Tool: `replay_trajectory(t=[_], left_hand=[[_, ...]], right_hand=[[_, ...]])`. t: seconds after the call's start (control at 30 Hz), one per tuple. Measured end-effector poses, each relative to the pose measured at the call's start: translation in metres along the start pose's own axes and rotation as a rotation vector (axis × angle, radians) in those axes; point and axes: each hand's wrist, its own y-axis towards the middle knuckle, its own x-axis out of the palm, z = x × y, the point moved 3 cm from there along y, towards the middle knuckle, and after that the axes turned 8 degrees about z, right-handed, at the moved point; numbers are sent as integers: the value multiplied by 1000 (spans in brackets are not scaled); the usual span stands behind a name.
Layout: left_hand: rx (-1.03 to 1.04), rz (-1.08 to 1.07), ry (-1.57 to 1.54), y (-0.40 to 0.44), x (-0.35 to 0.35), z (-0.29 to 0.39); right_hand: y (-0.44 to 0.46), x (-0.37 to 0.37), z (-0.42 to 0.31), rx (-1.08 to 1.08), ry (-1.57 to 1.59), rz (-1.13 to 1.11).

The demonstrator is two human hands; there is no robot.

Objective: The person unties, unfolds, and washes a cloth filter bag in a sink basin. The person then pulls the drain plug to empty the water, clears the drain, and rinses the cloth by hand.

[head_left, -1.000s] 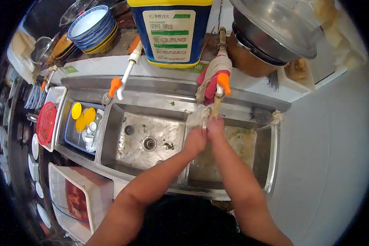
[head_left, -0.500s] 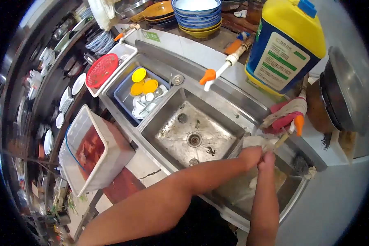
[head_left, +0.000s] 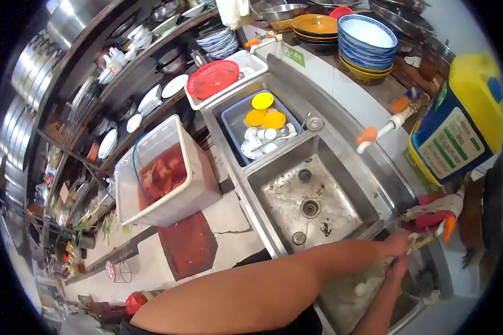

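Over the right-hand sink basin (head_left: 341, 298), my left hand (head_left: 397, 245) and my right hand (head_left: 398, 267) are closed close together, one just above the other. They appear to grip a whitish cloth (head_left: 412, 237), of which only a small pale part shows beside the fingers; the rest is hidden. Below my hands, something soft and white lies or hangs in the basin, too blurred to name. A tap with an orange handle (head_left: 449, 229) is just right of my hands. Pink and pale cloths (head_left: 430, 215) drape over its pipe.
The middle basin (head_left: 341, 190) holds scraps around its drain. Beyond it, a blue-grey tub (head_left: 232, 125) contains white dishes and yellow pieces. A red colander (head_left: 212, 79), a white bin with reddish contents (head_left: 198, 167), stacked bowls (head_left: 366, 47) and a yellow-blue jug (head_left: 458, 123) stand around.
The view has swung left, so the sinks appear farther right and more floor and shelving show. My hands stay together over the right basin; less of the whitish cloth shows above them.
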Motion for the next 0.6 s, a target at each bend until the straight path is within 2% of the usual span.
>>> replay_trajectory(t=[0.07,0.13,0.2,0.27,0.3,0.37,0.4,0.43,0.47,0.5,0.53,0.57,0.6], left_hand=[[-69,-16,-114,7,3,-8],[129,38,-19,17,13,-19],[91,-11,-123,13,17,-16],[51,-48,-221,18,26,-30],[106,21,-182,33,48,-55],[156,104,-139,53,54,-72],[325,97,-25,58,47,-68],[491,88,93,60,42,-64],[486,102,99,62,38,-62],[155,24,-325,65,31,-65],[-177,75,-775,67,26,-69],[-259,99,-829,60,28,-67],[-253,84,-768,53,32,-66]], right_hand=[[-27,26,-20,52,39,-133],[-25,24,-19,48,14,-145],[-13,12,-9,43,-9,-163],[22,-15,24,-126,-239,-185],[11,-2,17,-122,-238,-200],[-50,29,-19,46,-240,0],[-70,33,-29,50,-244,-13],[-87,38,-36,127,-114,-73],[-101,43,-45,167,-48,-113],[-115,49,-54,209,17,-151],[-127,53,-62,252,32,-165],[-133,56,-62,301,40,-179],[-129,54,-55,315,34,-195]])
